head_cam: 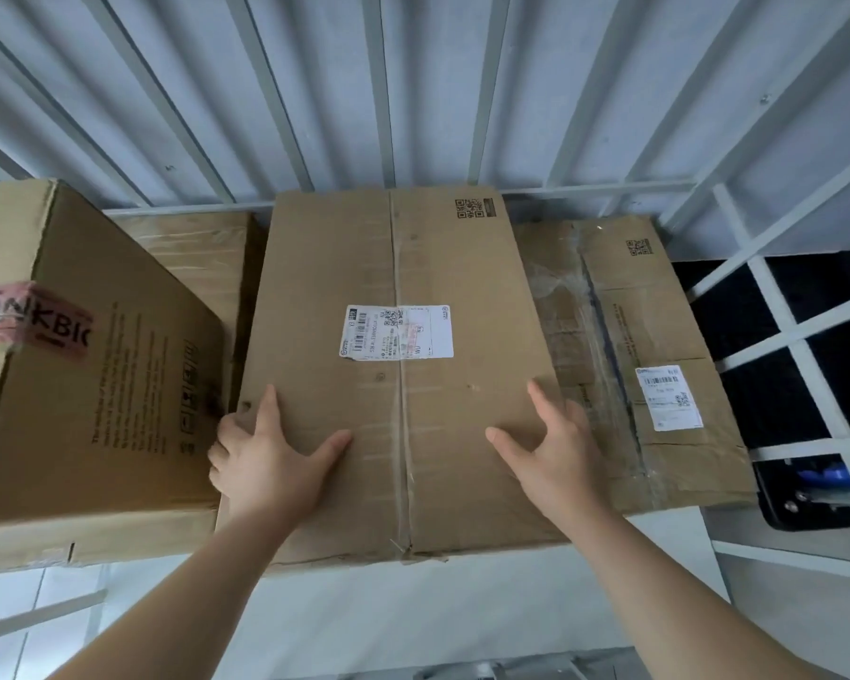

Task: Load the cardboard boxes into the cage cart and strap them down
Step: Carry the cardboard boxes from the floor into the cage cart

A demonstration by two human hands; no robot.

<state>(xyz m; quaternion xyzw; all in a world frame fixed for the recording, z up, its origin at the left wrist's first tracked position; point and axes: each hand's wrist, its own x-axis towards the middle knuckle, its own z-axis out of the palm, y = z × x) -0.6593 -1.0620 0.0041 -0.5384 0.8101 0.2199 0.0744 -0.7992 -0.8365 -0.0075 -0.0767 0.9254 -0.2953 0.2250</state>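
On our left, a pink-taped box sits tilted. Our left hand hooks its outer fingers over the left edge of the middle box, thumb on top. Our right hand rests on it flat, fingers spread. A right box lies just beside it, all within the cage cart.

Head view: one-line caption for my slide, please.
Left hand grips the middle box, right hand open over it, inside the cage cart.
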